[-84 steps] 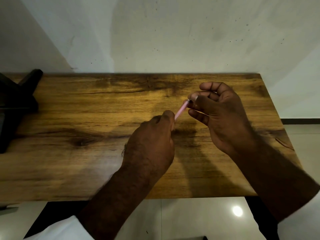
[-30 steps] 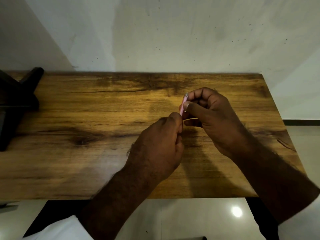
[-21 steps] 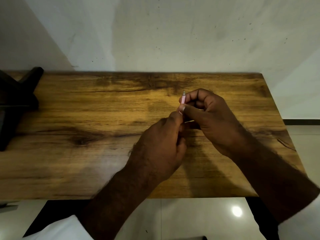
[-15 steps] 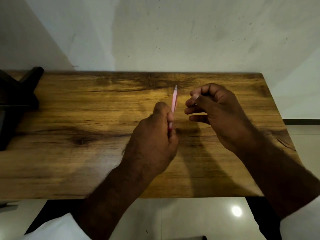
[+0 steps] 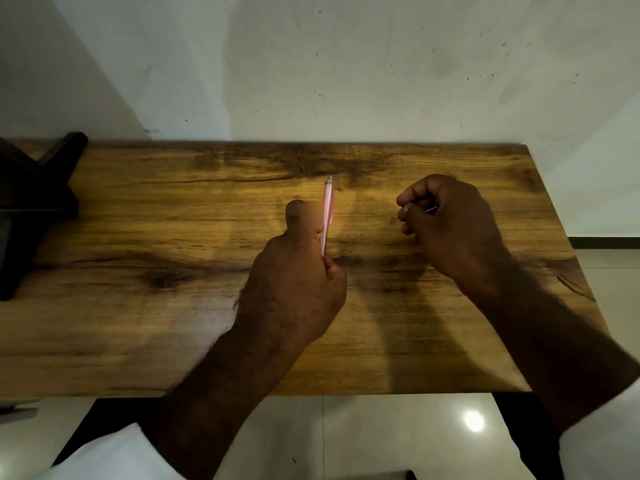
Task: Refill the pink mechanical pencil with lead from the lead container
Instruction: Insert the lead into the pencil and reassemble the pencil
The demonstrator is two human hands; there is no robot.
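My left hand (image 5: 298, 271) grips the pink mechanical pencil (image 5: 327, 213) by its lower half, holding it nearly upright over the middle of the wooden table (image 5: 138, 306). The pencil's silvery end points away from me. My right hand (image 5: 446, 223) hovers to the right, apart from the pencil, with its fingers curled. A small thin light-coloured piece (image 5: 431, 210) shows between its thumb and fingers; I cannot tell what it is. The lead container is not visible.
A dark wooden stand (image 5: 31, 209) sits at the table's far left edge. A white wall rises behind the table. Glossy floor tiles (image 5: 398, 434) show below the near edge.
The hands were together at the pencil's top. They have separated: the right hand moved right, and the left hand swung the pencil left and more upright.
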